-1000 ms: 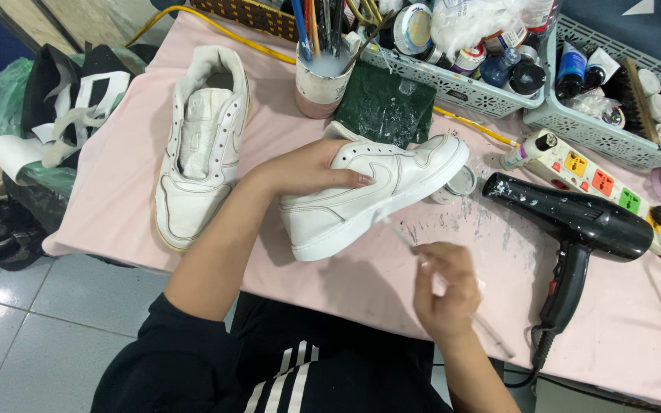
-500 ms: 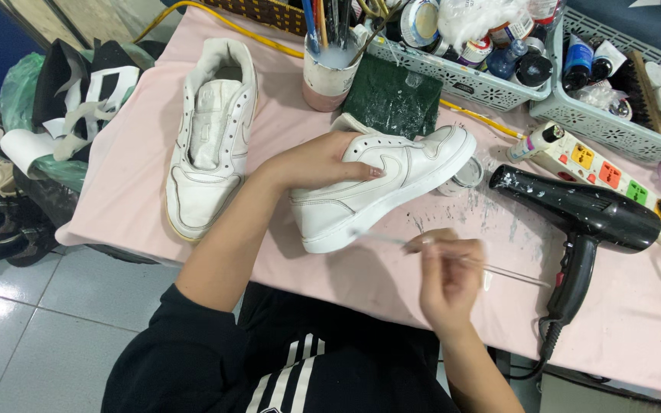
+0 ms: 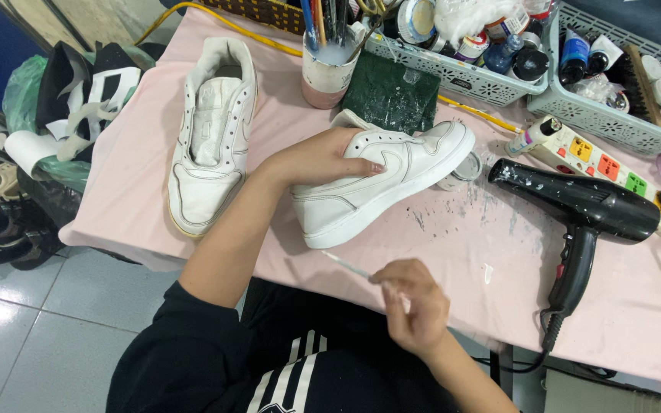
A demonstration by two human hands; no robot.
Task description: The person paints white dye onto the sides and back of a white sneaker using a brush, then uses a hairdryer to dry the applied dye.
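My left hand (image 3: 323, 157) rests on top of a white sneaker (image 3: 392, 180), gripping it around the collar as it lies tilted on the pink table (image 3: 453, 252). My right hand (image 3: 415, 302) is below the sneaker, near the table's front edge, pinching a thin white paintbrush (image 3: 346, 266) whose tip points left toward the sneaker's heel. A second white sneaker (image 3: 212, 134) lies sole down further left, untouched.
A black hair dryer (image 3: 583, 210) lies at right beside a white power strip (image 3: 613, 172). A cup of brushes (image 3: 330, 65), a dark green cloth (image 3: 392, 95), a small paint jar (image 3: 464, 170) and grey baskets (image 3: 460, 73) of bottles line the back. Shoes and bags sit on the floor at left (image 3: 9, 199).
My right hand swung the paintbrush around: its tip now points left toward the heel instead of lying across to the right. The left hand stays on the sneaker.
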